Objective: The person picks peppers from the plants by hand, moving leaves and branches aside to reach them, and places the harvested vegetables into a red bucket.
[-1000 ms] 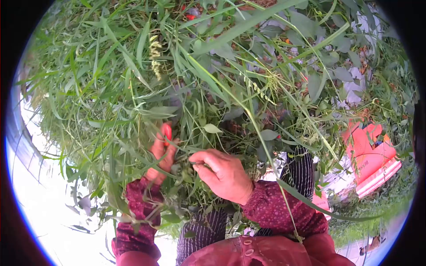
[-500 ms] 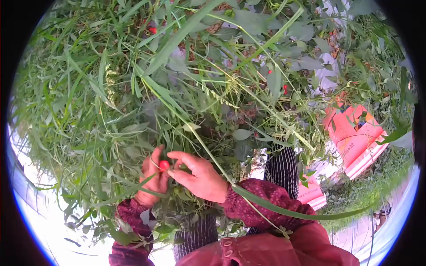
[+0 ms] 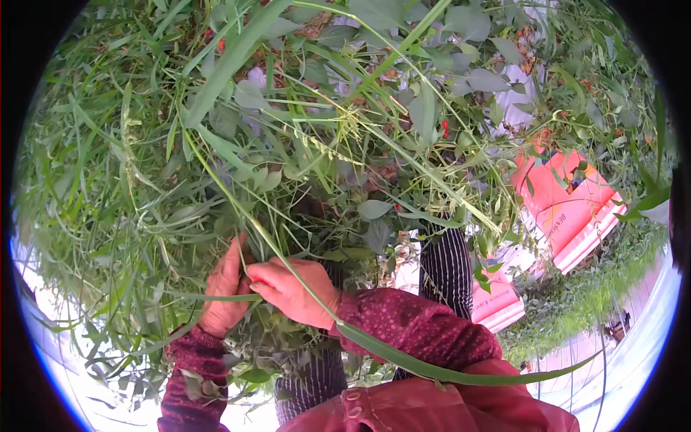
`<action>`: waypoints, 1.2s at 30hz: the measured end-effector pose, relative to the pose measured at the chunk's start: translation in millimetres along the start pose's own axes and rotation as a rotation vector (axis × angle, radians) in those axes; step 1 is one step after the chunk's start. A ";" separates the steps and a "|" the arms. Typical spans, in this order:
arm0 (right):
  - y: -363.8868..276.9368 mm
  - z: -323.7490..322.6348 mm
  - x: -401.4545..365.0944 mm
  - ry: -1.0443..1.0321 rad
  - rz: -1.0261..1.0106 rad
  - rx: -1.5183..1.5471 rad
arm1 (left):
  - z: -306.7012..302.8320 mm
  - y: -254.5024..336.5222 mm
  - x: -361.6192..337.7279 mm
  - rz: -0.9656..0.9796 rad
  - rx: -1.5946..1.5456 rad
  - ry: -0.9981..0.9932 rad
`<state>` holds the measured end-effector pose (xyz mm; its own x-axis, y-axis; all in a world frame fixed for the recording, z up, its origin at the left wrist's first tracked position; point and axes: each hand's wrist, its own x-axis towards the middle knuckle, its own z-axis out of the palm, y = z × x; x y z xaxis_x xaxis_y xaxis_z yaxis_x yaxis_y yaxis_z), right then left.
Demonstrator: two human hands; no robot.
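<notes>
My right hand [image 3: 299,288] is closed, thumb and fingers pinching a small round red fruit [image 3: 256,281] that is mostly hidden. Against its fingertips lies my left hand [image 3: 224,291], fingers pressed together and pointing up into the leaves. Grass blades cross the left hand, and what it holds is hidden. Both hands are low among leafy green plants [image 3: 270,180] mixed with tall grass. A long grass blade [image 3: 410,366] runs across my right wrist and sleeve.
Other small red fruits [image 3: 445,129] show among the leaves. To the right are a red carton-like container [image 3: 568,216] with dark lettering and a second red piece [image 3: 497,299]. Striped trouser legs [image 3: 446,266] stand below the plants. White patches [image 3: 515,104] show on the ground.
Both hands have shifted slightly left in view. The right fingers have closed over the red fruit, which was plainly visible between the hands before. The whole view has moved a little.
</notes>
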<state>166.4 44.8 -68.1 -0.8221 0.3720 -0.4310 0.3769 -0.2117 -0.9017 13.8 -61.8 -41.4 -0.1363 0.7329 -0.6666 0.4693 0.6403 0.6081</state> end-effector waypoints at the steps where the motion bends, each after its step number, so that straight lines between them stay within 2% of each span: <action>1: -0.8 0.2 -0.5 0.064 -0.072 -0.045 | 2.2 2.8 -1.7 -0.022 0.072 0.008; 7: -8.0 -9.1 -5.6 0.130 -0.216 -0.128 | 6.3 7.7 -1.6 -0.079 0.300 0.037; 8: -15.3 -15.6 -7.3 0.132 -0.218 -0.129 | 2.5 -0.3 2.0 -0.426 -0.267 0.142; 10: -29.6 -31.5 -10.6 0.170 -0.222 -0.032 | -2.8 -12.5 4.1 -0.332 -0.180 0.228; 11: -21.7 -31.8 -12.5 0.083 -0.138 0.039 | -5.5 -18.5 5.3 -0.288 -0.133 0.273; 12: -14.7 -32.7 -12.0 0.062 -0.141 0.127 | -19.1 11.7 22.6 0.099 0.568 0.121; 13: -15.0 -38.5 -16.7 0.016 -0.078 0.179 | -29.1 33.3 37.2 0.110 0.574 0.135; 15: -23.8 -50.8 -29.4 -0.020 -0.014 0.224 | -38.7 71.1 61.3 0.007 0.596 -0.086; 16: -21.2 -52.4 -35.6 -0.086 0.202 0.600 | -33.4 82.9 78.3 0.018 0.599 -0.082; 17: -17.7 -54.8 -39.5 -0.153 0.416 0.977 | -26.9 93.9 98.2 0.031 0.411 -0.168; 18: -14.0 -60.5 -40.0 -0.145 0.402 0.974 | -17.5 101.6 122.2 0.101 0.402 -0.220; 19: -8.4 -66.9 -39.9 -0.177 0.404 0.930 | -8.3 109.4 146.4 0.172 0.390 -0.272; 20: -0.6 -71.6 -40.6 -0.208 0.407 0.887 | 6.8 109.3 172.5 0.298 0.553 -0.290; 22: 9.0 -73.2 -37.8 -0.144 0.384 0.896 | 46.0 89.2 219.2 0.210 0.676 -0.327; 24: 8.0 -92.6 -26.4 -0.431 0.280 0.280 | 85.8 53.6 255.9 0.196 0.809 -0.433; 25: 24.1 -69.5 -38.6 -0.054 -0.151 -0.271 | 100.2 35.5 276.1 0.172 0.848 -0.456; 27: 13.4 -65.5 -35.9 -0.203 0.303 0.015 | 115.8 10.6 310.0 0.122 0.860 -0.445; 28: 6.9 -77.3 -26.6 -0.518 0.640 0.065 | 122.7 2.6 321.5 0.095 0.856 -0.422; 30: 38.3 -53.5 -54.7 -0.232 0.006 -0.109 | 136.6 -11.0 338.1 0.042 0.845 -0.371; 32: 36.6 -55.5 -57.8 -0.112 0.043 -0.105 | 154.2 -18.2 351.6 -0.003 0.811 -0.331; 34: 28.2 -76.2 -45.6 -0.073 -0.120 0.028 | 168.6 -21.1 363.6 -0.048 0.754 -0.300; 36: 26.3 -68.2 -46.6 0.102 -0.094 0.102 | 177.6 -19.3 360.7 -0.081 0.634 -0.267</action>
<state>243.7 83.5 -74.0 -0.8023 0.4831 -0.3505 0.2506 -0.2602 -0.9325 110.6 149.3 -370.2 -0.0112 0.5541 -0.8324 0.8972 0.3731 0.2363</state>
